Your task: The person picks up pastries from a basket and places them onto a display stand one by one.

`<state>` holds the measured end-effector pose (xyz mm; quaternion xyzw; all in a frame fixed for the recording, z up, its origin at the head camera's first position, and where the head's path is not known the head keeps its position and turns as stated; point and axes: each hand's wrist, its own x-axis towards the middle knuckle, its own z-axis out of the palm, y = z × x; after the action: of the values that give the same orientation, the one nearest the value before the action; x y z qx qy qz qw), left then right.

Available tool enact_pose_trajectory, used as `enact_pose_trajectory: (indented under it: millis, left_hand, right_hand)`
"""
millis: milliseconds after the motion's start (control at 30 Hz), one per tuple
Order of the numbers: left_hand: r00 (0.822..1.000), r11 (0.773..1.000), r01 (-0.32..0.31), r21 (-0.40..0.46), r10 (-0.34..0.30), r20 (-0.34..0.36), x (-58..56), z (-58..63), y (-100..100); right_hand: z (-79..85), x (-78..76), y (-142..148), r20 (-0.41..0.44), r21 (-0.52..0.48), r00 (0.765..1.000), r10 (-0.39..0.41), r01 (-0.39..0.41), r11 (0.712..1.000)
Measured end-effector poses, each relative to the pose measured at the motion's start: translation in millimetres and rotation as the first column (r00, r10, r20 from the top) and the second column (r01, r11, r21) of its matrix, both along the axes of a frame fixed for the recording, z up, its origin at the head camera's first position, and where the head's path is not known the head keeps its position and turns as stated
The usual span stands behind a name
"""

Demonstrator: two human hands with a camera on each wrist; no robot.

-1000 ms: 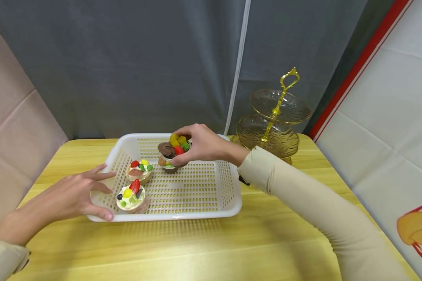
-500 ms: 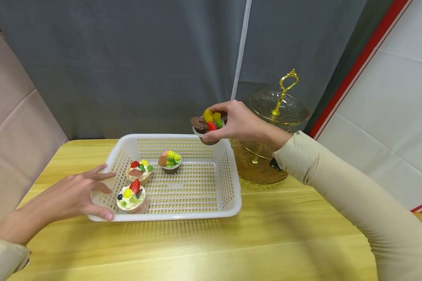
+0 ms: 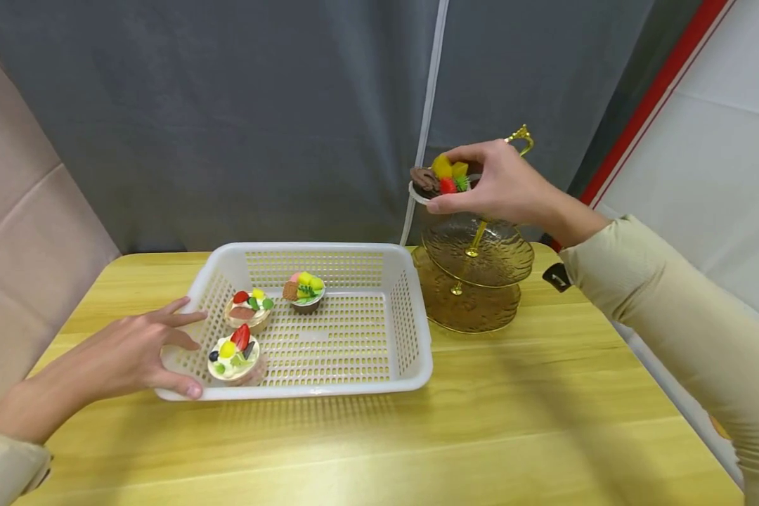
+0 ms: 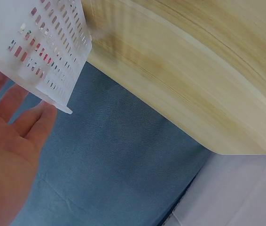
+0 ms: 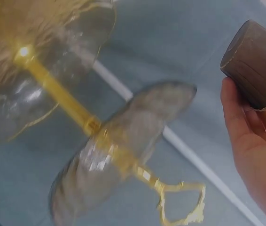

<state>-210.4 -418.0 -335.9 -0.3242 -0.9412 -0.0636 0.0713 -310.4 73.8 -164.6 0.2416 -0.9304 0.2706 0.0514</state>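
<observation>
My right hand (image 3: 512, 184) pinches a chocolate cupcake (image 3: 425, 180) with brown frosting and fruit on top. It is raised in front of the upper tier of a tiered cake stand (image 3: 474, 313), whose top plate is mostly hidden by the hand in the head view. In the right wrist view the cupcake's brown base (image 5: 257, 66) is apart from the stand's gold handle (image 5: 182, 205). My left hand (image 3: 126, 355) rests on the left end of a white basket (image 3: 316, 391), fingers spread and touching its rim. Inside the basket stand three fruit-topped cupcakes (image 3: 304, 289), all towards the left half.
Basket and stand share a wooden table (image 3: 367, 450), the stand just right of the basket. A grey curtain (image 3: 259, 119) hangs behind. Pale panels (image 3: 25, 183) flank the table on both sides.
My right hand has lifted the chocolate cupcake out of the basket and carried it right and up to the stand. My left hand has stayed at the basket's rim.
</observation>
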Motion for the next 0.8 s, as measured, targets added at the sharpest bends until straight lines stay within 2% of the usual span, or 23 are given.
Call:
enact_pose_trajectory:
  millis: [133, 367, 600, 800]
  left_hand:
    - [1.0, 1.0, -0.002, 0.0, 0.002, -0.002, -0.6, 0.5, 0]
    - [1.0, 1.0, 0.003, -0.003, -0.003, -0.008, -2.2, 0.9, 0]
    - [1.0, 1.0, 0.003, 0.0, -0.003, -0.011, -1.1, 0.3, -2]
    - [1.0, 1.0, 0.005, 0.001, -0.005, -0.021, -0.8, -0.3, -3]
  right_hand:
    - [6.2, 4.0, 18, -0.006, -0.009, 0.999, -0.049, 0.048, 0.999]
    - [6.4, 4.5, 45, 0.026, -0.033, 0.99, -0.138, 0.139, 0.99]
    - [6.1, 6.5, 65, 0.018, -0.049, 0.982, -0.186, 0.187, 0.981]
    - [2.5, 3.9, 84, 0.015, -0.026, 0.973, -0.231, 0.232, 0.972]
